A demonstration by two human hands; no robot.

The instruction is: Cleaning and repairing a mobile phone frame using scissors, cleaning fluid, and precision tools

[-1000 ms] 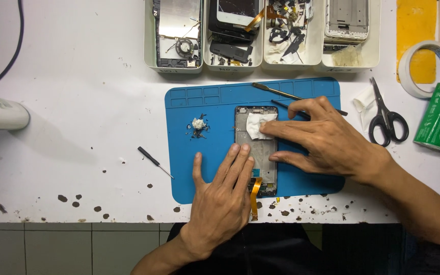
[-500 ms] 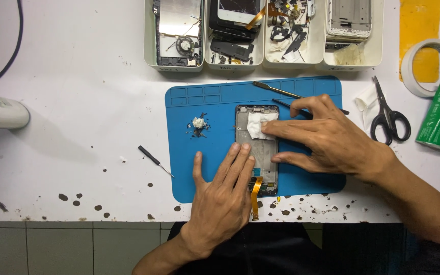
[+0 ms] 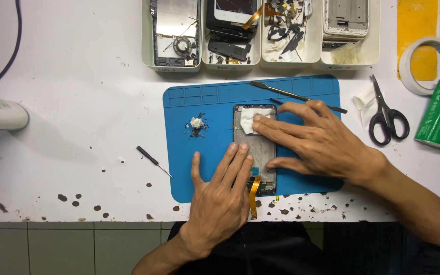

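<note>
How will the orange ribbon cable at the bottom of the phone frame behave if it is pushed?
The orange ribbon cable looks thin and flat, so it would probably bend floppily. It hangs loose past the blue mat edge, so it likely tears or creases easily.

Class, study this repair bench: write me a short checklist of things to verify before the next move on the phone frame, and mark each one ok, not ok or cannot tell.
1. Phone frame lies flat on the blue mat: ok.
2. Left hand steadies the frame's lower part: ok.
3. Right hand presses the white wipe on the frame's top: ok.
4. Orange flex cable clear of fingers: cannot tell.
5. Metal pry tool within reach on the mat: ok.
6. Mat free of debris: not ok, a crumbled wad lies there.
</note>
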